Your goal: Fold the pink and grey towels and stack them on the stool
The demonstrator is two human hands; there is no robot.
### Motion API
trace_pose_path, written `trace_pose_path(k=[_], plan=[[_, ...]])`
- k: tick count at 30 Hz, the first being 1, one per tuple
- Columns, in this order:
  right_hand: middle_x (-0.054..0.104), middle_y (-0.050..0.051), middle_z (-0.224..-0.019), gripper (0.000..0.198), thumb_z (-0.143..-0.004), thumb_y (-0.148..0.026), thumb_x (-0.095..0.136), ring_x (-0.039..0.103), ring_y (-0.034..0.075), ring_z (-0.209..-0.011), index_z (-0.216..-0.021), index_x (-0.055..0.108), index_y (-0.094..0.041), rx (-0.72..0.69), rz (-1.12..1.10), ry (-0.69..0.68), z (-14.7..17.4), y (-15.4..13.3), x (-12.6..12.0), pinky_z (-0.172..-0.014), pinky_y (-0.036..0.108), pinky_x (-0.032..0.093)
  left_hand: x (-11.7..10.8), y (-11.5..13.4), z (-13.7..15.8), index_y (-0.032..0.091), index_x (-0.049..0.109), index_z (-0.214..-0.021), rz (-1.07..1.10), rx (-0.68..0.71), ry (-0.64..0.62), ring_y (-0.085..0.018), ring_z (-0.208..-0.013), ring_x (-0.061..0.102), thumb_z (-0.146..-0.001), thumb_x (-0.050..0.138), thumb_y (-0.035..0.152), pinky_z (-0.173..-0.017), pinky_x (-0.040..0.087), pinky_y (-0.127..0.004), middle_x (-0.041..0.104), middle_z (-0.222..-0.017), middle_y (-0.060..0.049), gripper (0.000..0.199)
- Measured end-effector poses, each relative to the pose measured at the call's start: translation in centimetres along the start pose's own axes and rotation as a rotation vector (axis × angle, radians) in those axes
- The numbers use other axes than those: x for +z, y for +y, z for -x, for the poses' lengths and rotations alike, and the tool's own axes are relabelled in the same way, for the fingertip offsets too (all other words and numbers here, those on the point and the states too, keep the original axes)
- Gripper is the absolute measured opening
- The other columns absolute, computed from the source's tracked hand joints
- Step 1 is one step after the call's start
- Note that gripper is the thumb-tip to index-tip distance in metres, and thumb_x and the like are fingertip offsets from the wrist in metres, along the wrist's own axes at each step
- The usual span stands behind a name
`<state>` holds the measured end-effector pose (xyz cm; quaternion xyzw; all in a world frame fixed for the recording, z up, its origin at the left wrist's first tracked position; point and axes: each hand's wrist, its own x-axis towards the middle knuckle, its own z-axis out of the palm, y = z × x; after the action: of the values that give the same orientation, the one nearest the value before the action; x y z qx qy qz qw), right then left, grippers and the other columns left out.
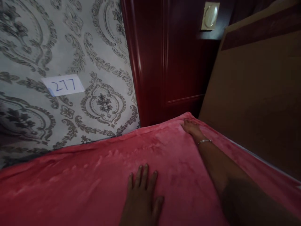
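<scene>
A pink plush bed cover (94, 182) stretches over what looks like a mattress, with faint creases and ruffled pile. My left hand (142, 197) lies palm down on it at the lower middle, fingers spread and thumb out to the right. Farther off, my right hand (191, 127) rests on the cover close to its far corner (188, 114). Its fingers appear stretched out flat, though small at this distance. A thin silver bracelet (204, 141) circles my right wrist. Neither hand holds anything that shows.
Behind the cover's far edge stands a wall with patterned wallpaper (103, 100), bearing a paper marked 277 (63, 84). Dark red wood panelling (150, 62) adjoins it, with a gold-framed round fixture (210, 16). A large cardboard box (256, 94) leans along the right side.
</scene>
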<state>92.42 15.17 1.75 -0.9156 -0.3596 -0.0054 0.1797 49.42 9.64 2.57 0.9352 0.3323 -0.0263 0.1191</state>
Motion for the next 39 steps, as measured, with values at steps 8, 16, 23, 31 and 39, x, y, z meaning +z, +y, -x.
trace_pose_path(k=[8, 16, 23, 31, 39], plan=[[0.055, 0.016, -0.146, 0.049, -0.105, -0.04, 0.031, 0.05, 0.029, -0.135, -0.141, 0.055, -0.015, -0.026, 0.05, -0.042, 3.2, 0.7, -2.4, -0.113, 0.046, 0.036, -0.3, 0.3, -0.1, 0.029, 0.031, -0.159, -0.048, 0.004, 0.029, -0.031, -0.156, 0.006, -0.099, 0.036, 0.05, -0.123, 0.01, -0.062, 0.009, -0.168, -0.008, 0.064], [0.046, 0.017, -0.154, 0.054, -0.103, -0.047, 0.031, 0.041, 0.033, -0.14, -0.147, 0.048, -0.02, 0.227, 0.148, 0.023, 15.6, 7.0, -5.2, -0.113, 0.053, 0.033, -0.4, 0.4, -0.6, 0.02, 0.038, -0.157, -0.167, 0.065, 0.151, -0.036, -0.155, 0.017, -0.102, 0.032, 0.045, -0.12, 0.019, -0.063, 0.021, -0.167, -0.017, 0.061], [0.055, 0.018, -0.144, 0.048, -0.102, -0.042, 0.037, 0.049, 0.033, -0.132, -0.139, 0.056, -0.017, 0.436, 0.142, 0.091, 26.0, 12.5, -8.6, -0.11, 0.051, 0.035, -1.3, 0.8, -0.2, 0.013, 0.047, -0.15, -0.184, 0.174, 0.27, -0.041, -0.147, 0.034, -0.104, 0.031, 0.04, -0.113, 0.031, -0.064, 0.037, -0.159, -0.022, 0.056], [0.06, 0.028, -0.132, 0.049, -0.096, -0.03, 0.041, 0.053, 0.039, -0.126, -0.133, 0.059, -0.004, 0.642, 0.08, 0.259, 33.7, 14.1, -10.3, -0.103, 0.054, 0.042, -3.8, 2.5, 5.1, 0.009, 0.063, -0.131, -0.151, 0.294, 0.325, -0.028, -0.131, 0.056, -0.102, 0.027, 0.025, -0.112, 0.042, -0.042, 0.063, -0.137, -0.016, 0.048], [0.06, 0.025, -0.129, 0.046, -0.09, -0.021, 0.044, 0.055, 0.037, -0.123, -0.129, 0.065, -0.008, 0.698, -0.042, 0.352, 35.5, 14.5, -11.3, -0.094, 0.048, 0.049, 0.9, 5.3, 16.1, 0.024, 0.042, -0.154, -0.116, 0.535, -0.086, -0.034, -0.153, 0.025, -0.087, 0.063, 0.034, -0.124, 0.024, -0.056, 0.031, -0.165, -0.01, 0.071]])
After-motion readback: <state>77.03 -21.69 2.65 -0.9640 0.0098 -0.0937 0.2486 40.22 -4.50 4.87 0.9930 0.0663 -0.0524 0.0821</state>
